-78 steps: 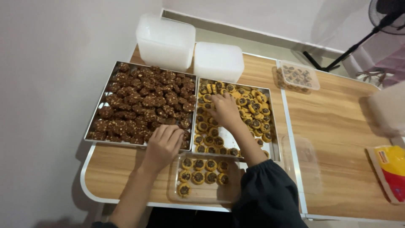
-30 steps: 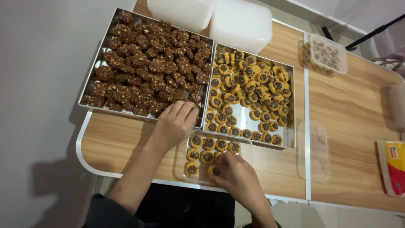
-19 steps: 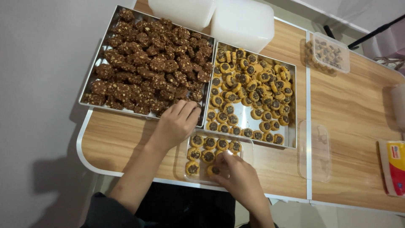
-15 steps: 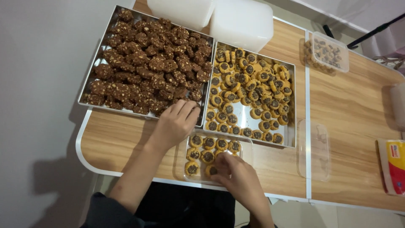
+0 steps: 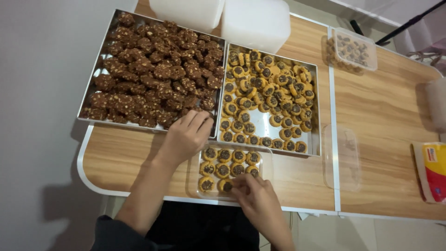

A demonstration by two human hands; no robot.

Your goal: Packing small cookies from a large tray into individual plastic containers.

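A clear plastic box (image 5: 265,163) near the table's front edge holds rows of small yellow cookies with dark centres. My right hand (image 5: 258,201) reaches into its near side, fingertips pinched on one cookie (image 5: 227,185) in the front row. My left hand (image 5: 186,137) rests flat on the table against the box's left end, fingers touching the near edge of the left tray. Behind the box, a metal tray (image 5: 316,122) carries many of the same yellow cookies. A second metal tray (image 5: 91,89) on the left is heaped with brown chocolate cookies.
Two white lidded containers (image 5: 258,23) stand at the back. A filled clear box (image 5: 354,49) sits back right. A clear lid (image 5: 342,158) lies right of the yellow-cookie tray. A red and yellow packet (image 5: 434,171) lies at the far right edge.
My right hand has come from the yellow-cookie tray down to the clear box and stays at its front row. My left hand has barely shifted.
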